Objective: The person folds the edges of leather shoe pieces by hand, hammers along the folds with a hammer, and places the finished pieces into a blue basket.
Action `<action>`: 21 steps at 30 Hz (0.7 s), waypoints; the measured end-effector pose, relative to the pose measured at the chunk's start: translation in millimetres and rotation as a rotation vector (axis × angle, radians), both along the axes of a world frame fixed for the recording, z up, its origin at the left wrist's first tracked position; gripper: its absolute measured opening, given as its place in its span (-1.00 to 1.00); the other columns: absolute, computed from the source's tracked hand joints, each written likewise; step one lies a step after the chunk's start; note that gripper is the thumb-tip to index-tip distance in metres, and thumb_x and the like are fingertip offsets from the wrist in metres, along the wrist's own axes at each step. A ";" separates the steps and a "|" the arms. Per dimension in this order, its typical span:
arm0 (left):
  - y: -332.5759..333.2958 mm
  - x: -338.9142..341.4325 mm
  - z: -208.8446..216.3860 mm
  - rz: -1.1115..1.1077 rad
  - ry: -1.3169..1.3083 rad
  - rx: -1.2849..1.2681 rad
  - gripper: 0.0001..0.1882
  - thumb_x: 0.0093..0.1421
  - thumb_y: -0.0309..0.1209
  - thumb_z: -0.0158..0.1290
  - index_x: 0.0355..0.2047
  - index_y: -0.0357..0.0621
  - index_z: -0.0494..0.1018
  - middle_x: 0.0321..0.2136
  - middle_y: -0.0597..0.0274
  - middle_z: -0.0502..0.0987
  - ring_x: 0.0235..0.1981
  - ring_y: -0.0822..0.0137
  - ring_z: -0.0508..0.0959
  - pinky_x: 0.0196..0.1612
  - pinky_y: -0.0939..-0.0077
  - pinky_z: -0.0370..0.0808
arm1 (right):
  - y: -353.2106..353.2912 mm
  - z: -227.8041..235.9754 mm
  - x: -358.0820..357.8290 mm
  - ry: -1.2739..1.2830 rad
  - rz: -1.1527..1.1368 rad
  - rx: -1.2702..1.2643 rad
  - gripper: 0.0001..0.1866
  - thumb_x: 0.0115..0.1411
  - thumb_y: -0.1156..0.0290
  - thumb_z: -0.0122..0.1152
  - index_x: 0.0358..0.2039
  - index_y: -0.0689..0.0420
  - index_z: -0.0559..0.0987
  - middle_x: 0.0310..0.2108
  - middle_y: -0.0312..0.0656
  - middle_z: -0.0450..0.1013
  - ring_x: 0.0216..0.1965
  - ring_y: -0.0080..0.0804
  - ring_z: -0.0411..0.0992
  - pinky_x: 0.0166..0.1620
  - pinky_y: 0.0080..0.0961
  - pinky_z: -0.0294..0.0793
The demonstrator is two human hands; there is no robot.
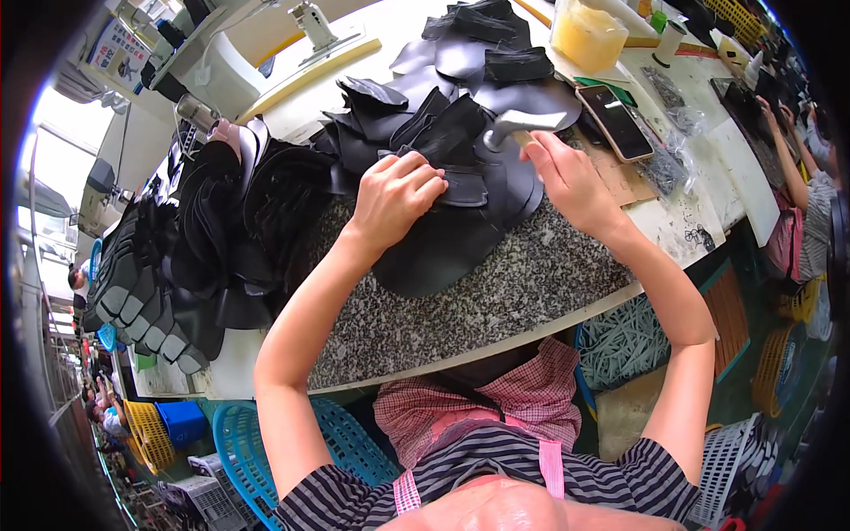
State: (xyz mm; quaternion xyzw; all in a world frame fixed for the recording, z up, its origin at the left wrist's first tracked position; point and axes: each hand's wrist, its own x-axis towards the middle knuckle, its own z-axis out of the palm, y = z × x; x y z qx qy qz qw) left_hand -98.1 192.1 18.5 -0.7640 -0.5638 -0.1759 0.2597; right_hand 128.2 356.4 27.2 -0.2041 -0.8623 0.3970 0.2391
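Note:
My right hand [574, 181] is closed round the short handle of a hammer [528, 124], whose metal head points left above the black pieces. My left hand [397, 196] has its fingers pinched on the edge of a black leather shoe upper [434, 257], which lies on a speckled granite slab [558, 283]. A folded strip of the upper shows beside the left fingertips, below the hammer head. More black leather pieces [460, 57] are heaped behind it, partly overlapping.
To the left sit rows of stacked black and grey uppers [150, 292]. A phone [614, 121], plastic bags and a yellowish block [588, 35] lie at the right and back. Blue baskets [239, 451] stand under the table edge; another person's arm [788, 155] is far right.

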 end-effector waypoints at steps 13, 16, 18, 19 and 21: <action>-114.6 81.0 75.9 -0.145 -0.458 0.135 -0.63 -0.22 -0.51 0.21 -0.28 -0.18 0.64 -0.38 0.20 0.66 -0.43 0.22 0.63 -0.41 0.44 0.55 | -1.2 -36.8 -71.5 0.014 0.042 0.394 -0.66 0.47 0.15 -0.08 -0.20 0.22 0.40 -0.43 0.24 0.54 -0.32 0.28 0.54 -0.28 0.13 0.52; -139.2 109.9 75.9 0.088 -0.698 -0.067 -0.61 -0.07 -0.56 0.29 -0.15 -0.24 0.62 -0.41 0.15 0.62 -0.49 0.19 0.56 -0.41 0.39 0.52 | -1.2 -25.1 -74.5 -0.032 -0.008 0.385 -0.65 0.46 0.16 -0.04 -0.20 0.24 0.42 -0.43 0.23 0.54 -0.32 0.25 0.54 -0.30 0.10 0.52; -151.5 112.4 53.3 0.226 -0.751 -0.220 -0.67 0.03 -0.54 0.31 -0.15 -0.20 0.61 -0.43 0.14 0.57 -0.44 0.15 0.58 -0.37 0.36 0.52 | -10.3 -7.2 -68.1 0.002 0.006 0.391 -0.66 0.46 0.18 -0.03 -0.20 0.26 0.43 -0.43 0.22 0.54 -0.35 0.23 0.54 -0.33 0.02 0.50; -157.7 109.9 33.5 0.270 -0.779 -0.267 -0.68 0.01 -0.57 0.33 -0.18 -0.20 0.61 -0.45 0.13 0.56 -0.45 0.14 0.59 -0.37 0.36 0.52 | -19.0 -1.5 -59.5 0.073 0.037 0.385 -0.67 0.46 0.20 -0.03 -0.20 0.27 0.43 -0.43 0.21 0.54 -0.37 0.23 0.53 -0.36 -0.03 0.49; -166.0 106.6 8.9 0.361 -0.808 -0.343 -0.71 0.06 -0.53 0.30 -0.16 -0.21 0.59 -0.41 0.10 0.56 -0.41 0.10 0.60 -0.34 0.31 0.53 | -44.0 8.5 -34.8 0.157 0.106 0.304 -0.66 0.46 0.28 -0.04 -0.19 0.34 0.53 -0.51 0.10 0.52 -0.49 0.04 0.52 -0.38 -0.23 0.44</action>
